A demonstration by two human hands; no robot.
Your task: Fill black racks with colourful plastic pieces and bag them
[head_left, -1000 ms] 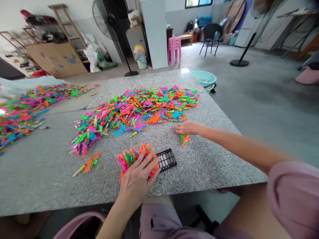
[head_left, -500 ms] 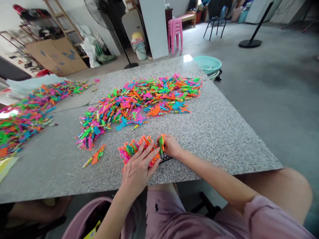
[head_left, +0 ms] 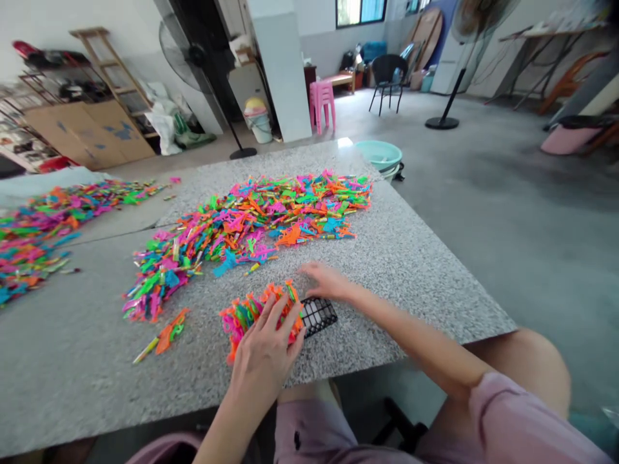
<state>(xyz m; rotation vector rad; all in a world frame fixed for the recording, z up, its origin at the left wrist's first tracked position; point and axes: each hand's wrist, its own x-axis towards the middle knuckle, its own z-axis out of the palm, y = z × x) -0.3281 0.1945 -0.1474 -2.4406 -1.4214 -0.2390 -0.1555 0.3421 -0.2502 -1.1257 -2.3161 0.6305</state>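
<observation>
A black grid rack point(head_left: 320, 317) sits near the table's front edge, with a tightly packed row of small orange, pink and green plastic toy guns point(head_left: 236, 320) standing in its left part. My left hand point(head_left: 265, 338) lies over this row, fingers stretched out and touching the tops. Bare cells show at the rack's right end. Just above and behind that end hovers my right hand point(head_left: 327, 281), a little blurred, fingers apart and holding nothing. To the left, an orange and green toy gun point(head_left: 169, 333) with a yellow tip lies alone on the table.
A long heap of bright toy guns point(head_left: 236, 220) stretches across the speckled stone table point(head_left: 411, 270). Another heap point(head_left: 46, 229) lies at the far left. Past the table's right edge stands a turquoise basin point(head_left: 380, 153). My legs are under the front edge.
My right hand has let go of the green and orange toy gun, which now appears in the row, and has moved slightly back from it. My left hand stays on the row. The view has tilted up.
</observation>
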